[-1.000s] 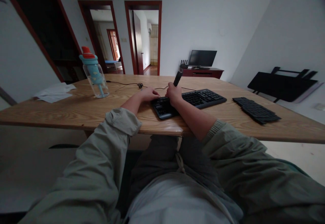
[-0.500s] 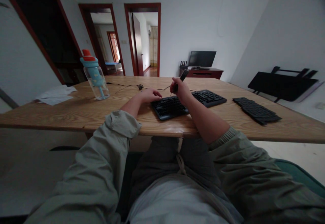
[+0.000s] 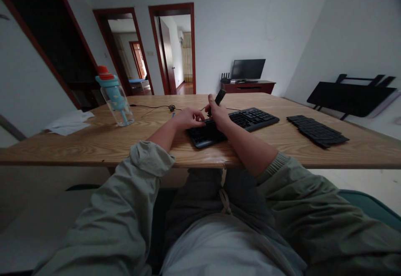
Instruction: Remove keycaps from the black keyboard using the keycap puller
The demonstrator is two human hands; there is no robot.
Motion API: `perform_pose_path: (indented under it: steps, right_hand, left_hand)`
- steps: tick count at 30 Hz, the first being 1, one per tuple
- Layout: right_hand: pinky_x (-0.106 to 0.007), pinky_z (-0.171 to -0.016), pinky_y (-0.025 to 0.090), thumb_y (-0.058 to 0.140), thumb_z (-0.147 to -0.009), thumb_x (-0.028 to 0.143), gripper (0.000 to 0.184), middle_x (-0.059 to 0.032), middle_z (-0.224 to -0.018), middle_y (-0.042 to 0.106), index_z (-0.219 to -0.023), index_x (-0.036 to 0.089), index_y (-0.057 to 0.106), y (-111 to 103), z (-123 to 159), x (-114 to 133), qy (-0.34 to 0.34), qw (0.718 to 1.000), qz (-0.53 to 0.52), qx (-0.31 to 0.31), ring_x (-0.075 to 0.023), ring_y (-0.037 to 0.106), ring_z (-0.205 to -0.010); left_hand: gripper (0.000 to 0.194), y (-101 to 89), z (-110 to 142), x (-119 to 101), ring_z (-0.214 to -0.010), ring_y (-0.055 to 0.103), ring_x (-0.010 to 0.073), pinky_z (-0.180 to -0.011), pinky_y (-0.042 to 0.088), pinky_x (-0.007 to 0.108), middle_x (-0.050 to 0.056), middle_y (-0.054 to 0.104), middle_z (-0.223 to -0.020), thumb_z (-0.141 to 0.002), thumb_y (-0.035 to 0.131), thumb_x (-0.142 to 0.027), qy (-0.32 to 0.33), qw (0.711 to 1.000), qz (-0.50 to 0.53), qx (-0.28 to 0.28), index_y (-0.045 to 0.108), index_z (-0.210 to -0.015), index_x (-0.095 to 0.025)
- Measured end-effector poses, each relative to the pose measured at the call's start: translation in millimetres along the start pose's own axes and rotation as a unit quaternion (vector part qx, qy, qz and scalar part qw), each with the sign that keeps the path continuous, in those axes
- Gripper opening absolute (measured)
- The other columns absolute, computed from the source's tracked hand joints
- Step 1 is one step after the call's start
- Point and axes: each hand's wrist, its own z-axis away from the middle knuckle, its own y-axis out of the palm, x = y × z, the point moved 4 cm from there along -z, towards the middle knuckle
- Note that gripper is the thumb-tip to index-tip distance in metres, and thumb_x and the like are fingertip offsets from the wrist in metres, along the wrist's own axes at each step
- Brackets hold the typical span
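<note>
A black keyboard (image 3: pixel 250 119) lies on the wooden table (image 3: pixel 94 142) in front of me. My right hand (image 3: pixel 219 115) is closed round a short black stick-shaped tool (image 3: pixel 219 97), whose lower end points down at the keys on the keyboard's left half. My left hand (image 3: pixel 188 118) rests at the keyboard's left end with its fingers curled onto the edge, steadying it. Whether it pinches anything small is too dark to tell.
A second flat black keyboard-like panel (image 3: pixel 317 130) lies to the right. A clear water bottle (image 3: pixel 114 99) with a teal lid stands at the left, with white paper (image 3: pixel 69 122) beyond it. A thin cable (image 3: pixel 156 107) runs across the table behind the keyboard.
My right hand lifted the tool and swung right half a second ago, and has now come back down to the left part of the keyboard. My left hand has shifted slightly right.
</note>
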Motion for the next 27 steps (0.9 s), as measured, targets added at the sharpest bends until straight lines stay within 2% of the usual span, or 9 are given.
perform_pose_path:
  steps: [5,10,27]
  right_hand:
    - [-0.023,-0.049,0.041,0.059,-0.086,0.078,0.064,-0.0022,-0.064,0.057,-0.063,0.018,0.058,4.7,1.8,-4.8,0.022,1.000,0.004,0.013,-0.0109,0.051,-0.055]
    - [-0.021,-0.048,0.040,0.058,-0.088,0.077,0.063,-0.0015,-0.062,0.057,-0.065,0.018,0.057,6.0,4.4,-1.5,0.025,0.999,0.034,0.024,-0.0097,0.050,-0.054]
    - [-0.020,-0.046,0.043,0.058,-0.094,0.068,0.058,-0.0023,-0.063,0.061,-0.066,0.017,0.057,2.6,-1.3,-8.0,0.054,0.998,0.035,0.011,-0.0093,0.053,-0.052]
  left_hand:
    - [0.018,0.6,-0.2,-2.0,-0.070,0.060,0.0159,-0.066,0.042,0.027,0.001,0.071,-0.076,-0.080,0.075,-0.027,-0.003,0.999,-0.042,0.023,0.082,-0.092,-0.017]
    - [0.019,2.7,-1.9,3.3,-0.075,0.064,0.0166,-0.070,0.045,0.026,0.001,0.074,-0.081,-0.080,0.072,-0.026,-0.002,0.998,-0.042,0.039,0.082,-0.093,-0.018]
    - [0.021,1.4,-1.6,3.8,-0.072,0.062,0.0161,-0.067,0.045,0.026,0.003,0.075,-0.079,-0.083,0.068,-0.025,0.028,0.998,-0.049,0.035,0.083,-0.094,-0.018]
